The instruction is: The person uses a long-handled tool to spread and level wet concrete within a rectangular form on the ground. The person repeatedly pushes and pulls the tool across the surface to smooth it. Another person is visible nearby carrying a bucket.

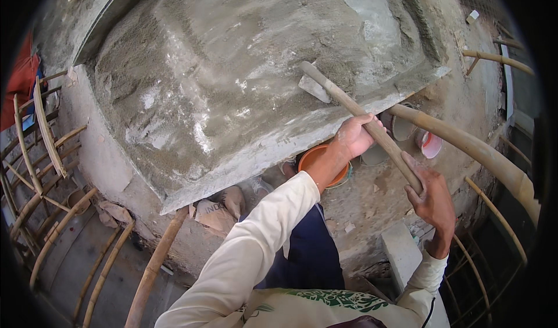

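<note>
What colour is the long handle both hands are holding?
The handle is greyish brown, best seen in the head view.

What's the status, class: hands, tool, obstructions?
Left hand gripping wooden handle midway; right hand at its end. Hoe blade against mortar, inside mixing tray. Orange bucket and bamboo pole outside tray, apparently clear of blade.

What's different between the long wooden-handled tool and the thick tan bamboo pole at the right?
The wooden-handled tool is held in the left hand and right hand; neither hand holds the thick tan bamboo pole. The tool has a flat grey blade near its far end; the pole shows none. The pole looks thicker than the tool's handle. Both are long.
</note>
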### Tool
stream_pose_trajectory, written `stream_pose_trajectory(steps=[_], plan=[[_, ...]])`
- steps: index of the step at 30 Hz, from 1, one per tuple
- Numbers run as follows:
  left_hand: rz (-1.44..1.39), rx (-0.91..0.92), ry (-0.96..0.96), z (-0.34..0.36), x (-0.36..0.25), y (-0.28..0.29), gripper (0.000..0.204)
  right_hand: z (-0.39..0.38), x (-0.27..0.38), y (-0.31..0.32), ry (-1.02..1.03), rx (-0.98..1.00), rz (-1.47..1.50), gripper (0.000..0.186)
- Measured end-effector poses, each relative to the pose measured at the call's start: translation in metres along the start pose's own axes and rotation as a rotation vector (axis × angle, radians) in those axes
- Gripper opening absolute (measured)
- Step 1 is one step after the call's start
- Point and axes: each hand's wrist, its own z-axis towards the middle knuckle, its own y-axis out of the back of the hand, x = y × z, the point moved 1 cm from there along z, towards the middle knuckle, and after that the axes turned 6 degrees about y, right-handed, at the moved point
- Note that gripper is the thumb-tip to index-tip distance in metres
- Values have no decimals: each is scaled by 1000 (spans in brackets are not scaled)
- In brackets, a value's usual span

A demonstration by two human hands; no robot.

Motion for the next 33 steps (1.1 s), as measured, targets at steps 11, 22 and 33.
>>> stream_pose_trajectory(steps=[11,22,33], plan=[[286,-807,-177,-51,-88,108,34,83,-90,-183,123,30,649,71],[-53,-176,-93,71,-2,41,24,52,-120,-15,137,-84,162,69],[284,-297,-271,-69,-21,0,11,-12,-43,-84,100,-77,403,79]])
